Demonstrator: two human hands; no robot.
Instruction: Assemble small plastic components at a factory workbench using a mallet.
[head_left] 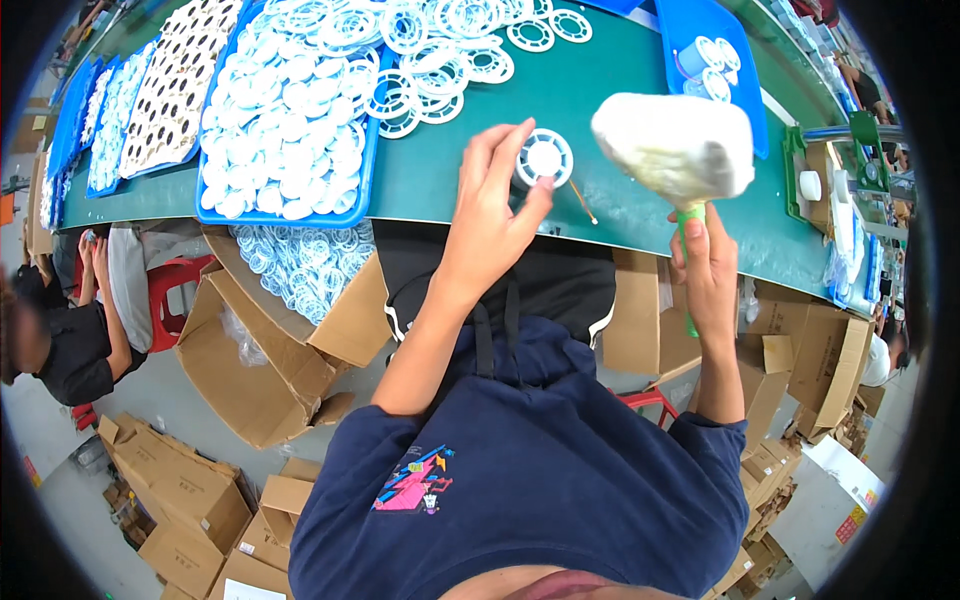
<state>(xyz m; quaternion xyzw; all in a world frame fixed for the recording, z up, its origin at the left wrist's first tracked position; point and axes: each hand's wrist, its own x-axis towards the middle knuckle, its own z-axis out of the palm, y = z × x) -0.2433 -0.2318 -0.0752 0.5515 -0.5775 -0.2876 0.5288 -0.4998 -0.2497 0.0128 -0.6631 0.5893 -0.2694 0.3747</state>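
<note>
My left hand (497,205) holds a small white plastic spool (543,160) by its rim, just above the green table (610,110). My right hand (708,265) grips the green handle of a mallet (676,150) whose head is wrapped in white cloth, raised to the right of the spool. A thin wooden stick (583,201) lies on the table between the two hands.
A blue tray (285,130) of white discs sits at the left, with loose white rings (430,50) beyond it. Another blue tray (712,60) with spools stands at the far right. Open cardboard boxes (280,330) stand under the table edge. A person sits at the left.
</note>
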